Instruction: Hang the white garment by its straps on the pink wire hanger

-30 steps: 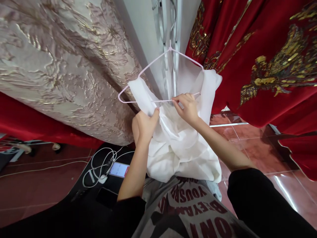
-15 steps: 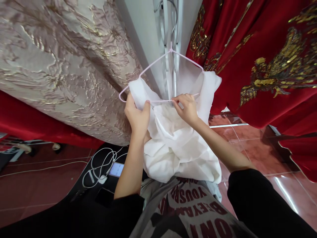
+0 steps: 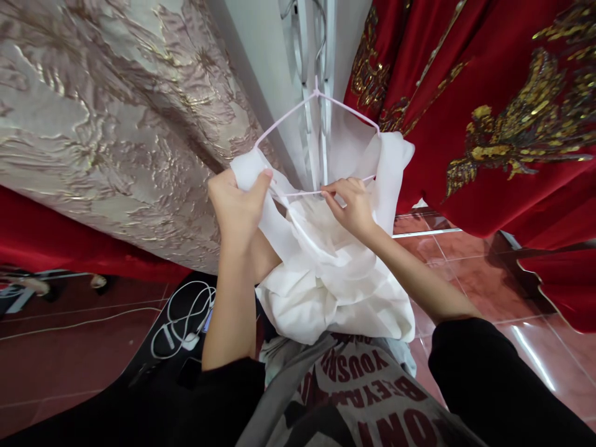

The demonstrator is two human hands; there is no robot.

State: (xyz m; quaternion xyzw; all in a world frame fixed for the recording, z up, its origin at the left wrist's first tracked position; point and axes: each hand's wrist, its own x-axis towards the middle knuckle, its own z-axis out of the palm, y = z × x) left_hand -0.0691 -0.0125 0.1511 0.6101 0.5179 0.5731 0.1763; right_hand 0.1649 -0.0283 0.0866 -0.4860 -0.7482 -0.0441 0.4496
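A white garment (image 3: 335, 273) hangs in folds from a pale pink wire hanger (image 3: 286, 118), whose hook goes up to a white rail. My left hand (image 3: 237, 208) is closed on the garment's left shoulder, over the hanger's left end. Further right, my right hand (image 3: 351, 205) pinches the hanger's bottom bar together with the white cloth near its middle. Both forearms come up from black sleeves.
A pink and gold brocade garment (image 3: 107, 118) hangs at the left. Red garments with gold embroidery (image 3: 503, 118) hang at the right. On the red tiled floor lie a white cable coil (image 3: 184, 320) and a dark mat. A white wall corner stands behind the hanger.
My left hand has climbed from the garment's middle up and left to its left shoulder at the hanger's end. My right hand has stayed on the bottom bar.
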